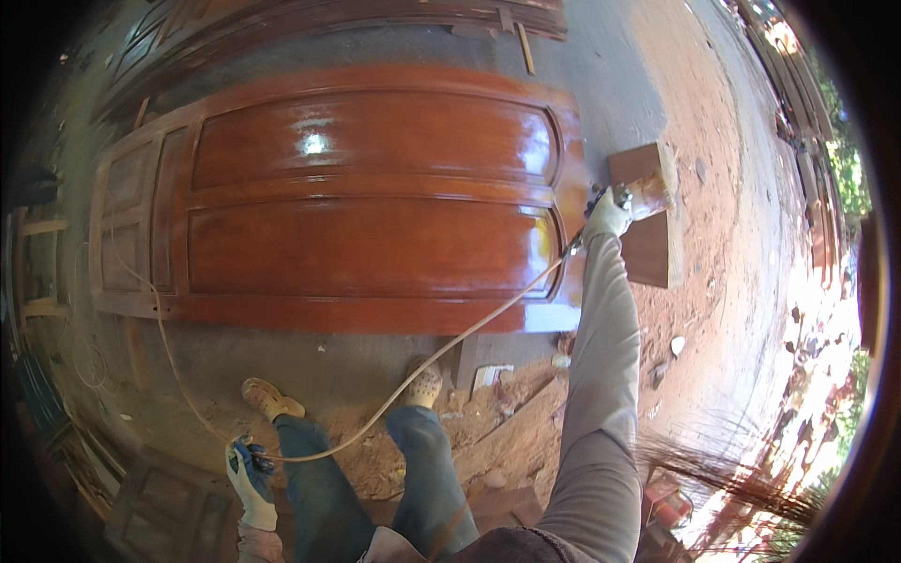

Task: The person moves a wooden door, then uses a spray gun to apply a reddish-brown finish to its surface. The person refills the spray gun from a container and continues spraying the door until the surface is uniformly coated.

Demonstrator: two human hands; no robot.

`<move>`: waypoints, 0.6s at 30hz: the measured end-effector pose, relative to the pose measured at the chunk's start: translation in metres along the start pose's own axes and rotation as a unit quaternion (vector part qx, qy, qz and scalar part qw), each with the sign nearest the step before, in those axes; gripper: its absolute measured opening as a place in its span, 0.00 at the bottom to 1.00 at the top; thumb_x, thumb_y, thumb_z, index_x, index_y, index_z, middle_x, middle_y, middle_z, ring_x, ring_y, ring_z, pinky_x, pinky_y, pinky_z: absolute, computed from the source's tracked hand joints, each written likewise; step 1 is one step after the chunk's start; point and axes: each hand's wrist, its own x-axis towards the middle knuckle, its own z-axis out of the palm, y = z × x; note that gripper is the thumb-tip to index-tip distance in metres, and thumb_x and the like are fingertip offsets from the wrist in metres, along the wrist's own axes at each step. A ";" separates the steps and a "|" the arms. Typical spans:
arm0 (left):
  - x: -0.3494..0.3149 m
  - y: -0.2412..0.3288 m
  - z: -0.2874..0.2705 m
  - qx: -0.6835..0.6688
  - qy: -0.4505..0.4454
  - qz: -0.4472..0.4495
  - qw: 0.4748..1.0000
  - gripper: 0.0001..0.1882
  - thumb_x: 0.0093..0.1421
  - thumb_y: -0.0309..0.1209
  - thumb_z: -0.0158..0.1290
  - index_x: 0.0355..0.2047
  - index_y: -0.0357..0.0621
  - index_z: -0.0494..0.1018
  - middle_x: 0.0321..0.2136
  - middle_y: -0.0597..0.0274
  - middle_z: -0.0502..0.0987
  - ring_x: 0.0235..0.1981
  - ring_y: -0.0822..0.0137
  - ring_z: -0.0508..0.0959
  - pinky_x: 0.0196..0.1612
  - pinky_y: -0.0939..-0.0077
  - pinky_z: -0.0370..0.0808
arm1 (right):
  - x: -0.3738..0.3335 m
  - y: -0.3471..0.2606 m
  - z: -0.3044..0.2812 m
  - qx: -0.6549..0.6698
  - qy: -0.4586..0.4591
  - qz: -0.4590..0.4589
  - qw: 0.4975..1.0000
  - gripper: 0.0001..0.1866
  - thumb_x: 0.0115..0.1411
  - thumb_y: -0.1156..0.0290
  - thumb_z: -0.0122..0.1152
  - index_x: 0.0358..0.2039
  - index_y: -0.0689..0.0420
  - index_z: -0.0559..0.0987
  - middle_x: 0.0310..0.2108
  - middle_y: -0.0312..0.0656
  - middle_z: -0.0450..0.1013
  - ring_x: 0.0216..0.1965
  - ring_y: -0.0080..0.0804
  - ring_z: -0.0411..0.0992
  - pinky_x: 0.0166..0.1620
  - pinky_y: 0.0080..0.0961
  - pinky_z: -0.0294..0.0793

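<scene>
A reddish-brown panelled door [375, 246] lies flat across the middle, glossy over most of its face, with a duller, paler section at its left end. At its right end my gloved right hand [610, 216] is closed around a spray gun [648, 195] with a stained cup, held out at arm's length. A thin tan hose [422, 368] runs from the gun down to my left hand [251, 480]. That hand, in a white and blue glove, is closed on the hose near my left leg. Beyond it the hose loops up over the door's left end.
A wooden block [652, 253] stands beside the door's right end. Several dark boards [375, 21] lie at the far side. Another panelled piece [169, 507] is at lower left. Dry twigs [741, 479] and a reddish container [668, 502] sit at lower right. Loose stones dot the dirt.
</scene>
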 end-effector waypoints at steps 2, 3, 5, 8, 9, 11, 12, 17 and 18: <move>0.004 -0.018 -0.001 -0.025 0.037 -0.014 0.999 0.12 0.66 0.41 0.52 0.39 0.45 0.71 0.26 0.69 0.73 0.20 0.79 0.69 0.23 0.86 0.66 | 0.008 -0.018 0.035 0.090 -0.015 -0.030 0.995 0.05 0.62 0.69 0.57 0.34 0.56 0.76 0.23 0.37 0.76 0.16 0.24 0.69 0.17 0.22 0.70; 0.004 -0.021 -0.003 -0.028 0.073 -0.027 0.997 0.13 0.66 0.41 0.52 0.38 0.45 0.71 0.26 0.68 0.73 0.20 0.79 0.69 0.23 0.86 0.66 | 0.007 -0.023 0.043 0.134 -0.026 -0.028 0.990 0.04 0.62 0.70 0.56 0.35 0.56 0.76 0.23 0.37 0.76 0.17 0.24 0.69 0.18 0.23 0.71; 0.005 -0.029 -0.003 -0.041 0.020 0.007 0.999 0.13 0.66 0.41 0.53 0.40 0.45 0.71 0.28 0.67 0.73 0.24 0.77 0.71 0.26 0.84 0.67 | -0.006 -0.027 0.049 0.189 -0.055 -0.015 0.980 0.06 0.63 0.69 0.58 0.40 0.53 0.74 0.29 0.37 0.77 0.20 0.24 0.71 0.22 0.24 0.73; 0.003 -0.020 -0.011 -0.062 0.037 0.049 0.996 0.14 0.66 0.40 0.52 0.44 0.45 0.70 0.29 0.68 0.72 0.26 0.76 0.70 0.27 0.84 0.66 | -0.053 -0.027 0.022 0.107 -0.162 0.001 0.981 0.16 0.64 0.69 0.58 0.51 0.53 0.72 0.40 0.35 0.76 0.36 0.26 0.75 0.34 0.25 0.77; 0.004 -0.009 -0.019 -0.086 0.027 0.037 0.995 0.14 0.66 0.39 0.51 0.47 0.45 0.69 0.29 0.68 0.71 0.26 0.76 0.70 0.26 0.84 0.66 | -0.076 -0.025 0.009 0.119 -0.203 0.013 0.972 0.17 0.64 0.69 0.57 0.53 0.54 0.72 0.41 0.35 0.76 0.36 0.25 0.75 0.35 0.24 0.77; 0.007 0.023 -0.040 -0.150 -0.013 0.028 0.988 0.18 0.67 0.39 0.50 0.52 0.44 0.67 0.27 0.69 0.69 0.26 0.76 0.68 0.27 0.82 0.65 | -0.125 -0.023 -0.019 0.070 -0.237 0.010 0.969 0.18 0.65 0.70 0.56 0.56 0.55 0.71 0.43 0.36 0.74 0.36 0.23 0.73 0.36 0.21 0.76; 0.013 0.043 -0.053 -0.190 -0.047 0.033 0.980 0.20 0.67 0.40 0.49 0.54 0.44 0.66 0.27 0.69 0.68 0.26 0.75 0.67 0.28 0.81 0.65 | -0.148 -0.023 -0.029 0.012 -0.230 -0.035 0.972 0.19 0.65 0.69 0.56 0.56 0.56 0.71 0.42 0.35 0.74 0.34 0.21 0.72 0.35 0.19 0.74; 0.054 0.143 -0.155 -0.339 -0.186 0.010 0.922 0.25 0.69 0.44 0.43 0.61 0.43 0.61 0.19 0.71 0.60 0.21 0.74 0.59 0.23 0.79 0.60 | -0.265 -0.044 -0.066 -0.086 -0.333 -0.018 0.939 0.16 0.66 0.68 0.55 0.52 0.56 0.73 0.43 0.34 0.76 0.32 0.19 0.71 0.32 0.17 0.70; 0.064 0.158 -0.179 -0.355 -0.198 0.016 0.913 0.25 0.69 0.44 0.43 0.60 0.44 0.61 0.19 0.71 0.59 0.20 0.74 0.58 0.22 0.80 0.58 | -0.290 -0.054 -0.068 -0.077 -0.337 -0.011 0.938 0.15 0.66 0.68 0.54 0.51 0.56 0.74 0.42 0.33 0.76 0.32 0.19 0.70 0.32 0.17 0.70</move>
